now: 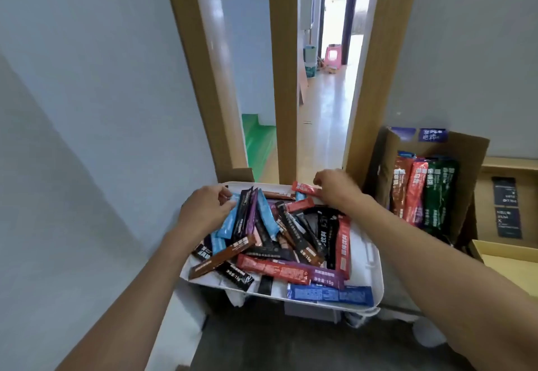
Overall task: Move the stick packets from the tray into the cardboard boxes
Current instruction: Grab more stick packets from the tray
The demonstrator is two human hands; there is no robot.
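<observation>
Tray: white, centre-bottom, holds most of the packets; bare patch on its R side.
Box: brown cardboard, open, just R of tray, flap up at the back.
Pile: many stick packets lying crisscross in tray (black, brown, red, purple, blue); dark blue one lies along the near rim.
Yellow box: low, open, far R, beside box; partly cut off by the picture's edge.
Boxed packets: brown, red, green, standing upright side by side in box.
L hand: over tray's far-L corner, fingers curled w/ thumb, gripping top end of blue packet; that packet's lower end is in the pile.
R hand: at tray's far edge, near box; fingers bent, pinching one end of red packet, which is lifted clear at the far rim.
</observation>
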